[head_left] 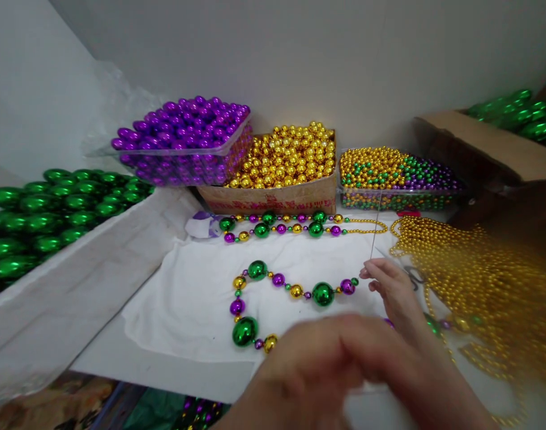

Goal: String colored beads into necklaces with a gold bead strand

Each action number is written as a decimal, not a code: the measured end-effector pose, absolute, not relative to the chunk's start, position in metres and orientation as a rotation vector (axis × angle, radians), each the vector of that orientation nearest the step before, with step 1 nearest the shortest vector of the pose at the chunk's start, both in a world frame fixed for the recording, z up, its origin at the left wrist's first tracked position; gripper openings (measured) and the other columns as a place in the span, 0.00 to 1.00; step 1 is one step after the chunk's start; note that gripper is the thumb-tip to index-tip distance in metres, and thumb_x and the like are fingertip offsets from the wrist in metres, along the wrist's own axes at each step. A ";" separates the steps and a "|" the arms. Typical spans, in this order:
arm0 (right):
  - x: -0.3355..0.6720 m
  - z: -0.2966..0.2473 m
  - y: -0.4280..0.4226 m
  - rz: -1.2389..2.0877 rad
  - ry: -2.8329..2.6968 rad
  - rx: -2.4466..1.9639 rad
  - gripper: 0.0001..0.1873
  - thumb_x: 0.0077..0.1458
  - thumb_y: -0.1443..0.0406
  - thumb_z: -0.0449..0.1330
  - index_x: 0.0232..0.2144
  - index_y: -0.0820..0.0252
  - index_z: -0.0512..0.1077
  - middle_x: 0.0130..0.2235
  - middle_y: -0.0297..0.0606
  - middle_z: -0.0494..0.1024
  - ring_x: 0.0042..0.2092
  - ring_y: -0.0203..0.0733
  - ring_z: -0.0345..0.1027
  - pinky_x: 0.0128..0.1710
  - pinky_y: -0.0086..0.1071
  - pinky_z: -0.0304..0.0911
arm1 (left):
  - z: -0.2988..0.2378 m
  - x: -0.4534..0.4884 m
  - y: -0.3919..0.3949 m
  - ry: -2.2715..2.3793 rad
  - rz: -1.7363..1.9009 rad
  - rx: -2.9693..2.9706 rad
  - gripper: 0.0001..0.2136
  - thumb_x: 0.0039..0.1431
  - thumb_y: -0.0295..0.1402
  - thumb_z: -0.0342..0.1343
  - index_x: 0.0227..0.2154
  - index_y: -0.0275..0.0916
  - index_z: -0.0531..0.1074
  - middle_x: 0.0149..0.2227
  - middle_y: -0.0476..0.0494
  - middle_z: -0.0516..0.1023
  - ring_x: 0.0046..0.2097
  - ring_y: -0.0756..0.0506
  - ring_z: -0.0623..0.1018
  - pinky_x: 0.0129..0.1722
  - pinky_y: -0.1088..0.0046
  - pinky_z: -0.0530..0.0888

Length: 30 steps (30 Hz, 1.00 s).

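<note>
The right hand pinches a thin needle upright in closed fingers, just beside the bead strand on the white cloth; the left hand is blurred, so I cannot tell its grip; a steady, upright needle probably serves best.

Faint red print runs along the front of the cardboard box of gold beads, too blurred to read; nothing else carries lettering.

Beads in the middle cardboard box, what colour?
Shiny gold beads; the head view shows them best.
</note>
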State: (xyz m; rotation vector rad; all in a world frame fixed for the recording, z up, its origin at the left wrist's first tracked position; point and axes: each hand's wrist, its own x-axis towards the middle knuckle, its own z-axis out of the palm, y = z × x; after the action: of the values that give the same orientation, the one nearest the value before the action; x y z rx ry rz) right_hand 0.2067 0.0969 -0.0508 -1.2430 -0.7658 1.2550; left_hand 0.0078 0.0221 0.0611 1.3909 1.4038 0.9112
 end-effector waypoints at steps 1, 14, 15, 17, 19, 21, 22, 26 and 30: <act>0.206 -0.049 0.095 1.249 -0.781 -1.231 0.13 0.41 0.57 0.67 0.27 0.59 0.73 0.26 0.35 0.75 0.29 0.38 0.67 0.22 0.27 0.57 | 0.058 0.017 0.033 1.325 0.948 1.369 0.18 0.52 0.53 0.49 0.41 0.55 0.74 0.31 0.44 0.79 0.39 0.35 0.79 0.38 0.52 0.73; 0.192 -0.048 0.087 1.071 -0.846 -1.183 0.09 0.47 0.59 0.64 0.26 0.59 0.72 0.25 0.33 0.72 0.26 0.35 0.61 0.22 0.27 0.55 | -0.052 0.075 0.096 1.093 0.866 1.345 0.08 0.56 0.37 0.52 0.35 0.38 0.69 0.24 0.52 0.68 0.23 0.52 0.67 0.23 0.77 0.63; 0.192 -0.050 0.089 1.063 -0.821 -1.179 0.10 0.48 0.58 0.64 0.26 0.59 0.72 0.26 0.34 0.72 0.26 0.35 0.62 0.22 0.27 0.55 | -0.053 0.073 0.097 1.110 0.858 1.374 0.09 0.57 0.38 0.52 0.31 0.38 0.69 0.22 0.53 0.66 0.21 0.52 0.65 0.21 0.77 0.61; 0.193 -0.051 0.093 1.046 -0.772 -1.168 0.11 0.48 0.56 0.62 0.26 0.59 0.70 0.26 0.35 0.72 0.28 0.37 0.64 0.22 0.27 0.57 | -0.055 0.070 0.099 1.143 0.843 1.416 0.11 0.57 0.40 0.52 0.25 0.38 0.67 0.19 0.55 0.63 0.20 0.52 0.63 0.21 0.77 0.59; 0.200 -0.048 0.098 1.014 -0.730 -1.165 0.13 0.48 0.55 0.62 0.26 0.58 0.69 0.26 0.36 0.72 0.28 0.38 0.65 0.22 0.27 0.58 | -0.058 0.066 0.102 1.166 0.811 1.445 0.12 0.56 0.41 0.52 0.24 0.38 0.66 0.18 0.55 0.62 0.21 0.52 0.63 0.21 0.77 0.59; 0.216 -0.041 0.101 0.957 -0.698 -1.175 0.13 0.48 0.54 0.61 0.27 0.57 0.67 0.27 0.35 0.71 0.29 0.38 0.66 0.22 0.28 0.58 | -0.058 0.061 0.103 1.188 0.795 1.468 0.12 0.56 0.41 0.52 0.24 0.38 0.67 0.19 0.54 0.62 0.22 0.51 0.64 0.22 0.77 0.59; 0.227 -0.037 0.101 0.919 -0.688 -1.186 0.14 0.49 0.53 0.61 0.28 0.56 0.66 0.28 0.35 0.71 0.29 0.38 0.66 0.22 0.28 0.58 | -0.056 0.058 0.104 1.198 0.798 1.477 0.12 0.56 0.41 0.52 0.24 0.38 0.68 0.19 0.54 0.62 0.23 0.51 0.64 0.22 0.77 0.59; 0.286 -0.032 0.091 0.753 -0.733 -1.309 0.13 0.50 0.53 0.59 0.31 0.55 0.66 0.31 0.35 0.71 0.31 0.39 0.65 0.27 0.29 0.59 | -0.033 0.040 0.104 1.254 0.847 1.480 0.12 0.57 0.41 0.52 0.27 0.38 0.70 0.18 0.55 0.61 0.22 0.51 0.62 0.22 0.77 0.58; 0.336 -0.049 0.066 0.670 -1.161 -1.640 0.12 0.47 0.54 0.62 0.24 0.56 0.70 0.26 0.35 0.72 0.30 0.43 0.65 0.30 0.33 0.59 | -0.006 0.018 0.103 1.311 0.892 1.457 0.12 0.57 0.41 0.51 0.31 0.38 0.72 0.17 0.55 0.60 0.21 0.52 0.61 0.21 0.78 0.57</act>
State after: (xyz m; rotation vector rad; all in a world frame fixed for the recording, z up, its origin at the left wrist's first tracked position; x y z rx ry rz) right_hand 0.3356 0.0656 -0.0494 -1.6403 -1.1610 0.6698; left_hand 0.0179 0.1035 -0.0059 1.4569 1.3111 0.8918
